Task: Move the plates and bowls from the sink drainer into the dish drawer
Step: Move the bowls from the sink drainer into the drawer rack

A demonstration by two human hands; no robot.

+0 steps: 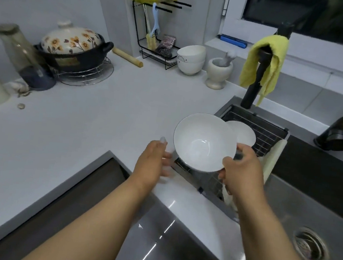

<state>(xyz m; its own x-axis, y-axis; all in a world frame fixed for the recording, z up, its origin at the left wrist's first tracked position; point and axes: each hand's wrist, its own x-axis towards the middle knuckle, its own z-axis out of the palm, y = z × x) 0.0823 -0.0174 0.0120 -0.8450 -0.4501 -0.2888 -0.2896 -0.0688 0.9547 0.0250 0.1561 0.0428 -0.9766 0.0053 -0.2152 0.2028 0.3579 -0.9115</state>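
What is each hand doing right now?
Left hand: open, fingers relaxed, holding nothing.
Right hand: gripping the near rim of the round white ceramic bowl.

Cool, even indoor light, glare streaks on the steel sink point(167, 246), motion-blurred left hand point(152, 161), wide-angle bending at edges.

The right hand point(241, 171) gripped a white bowl point(204, 142) by its near rim, tilted above the wire drainer point(259, 128), where a white plate point(243, 135) lay. The left hand point(152, 161) hovered just beside the bowl, fingers relaxed, over the counter point(82, 120).
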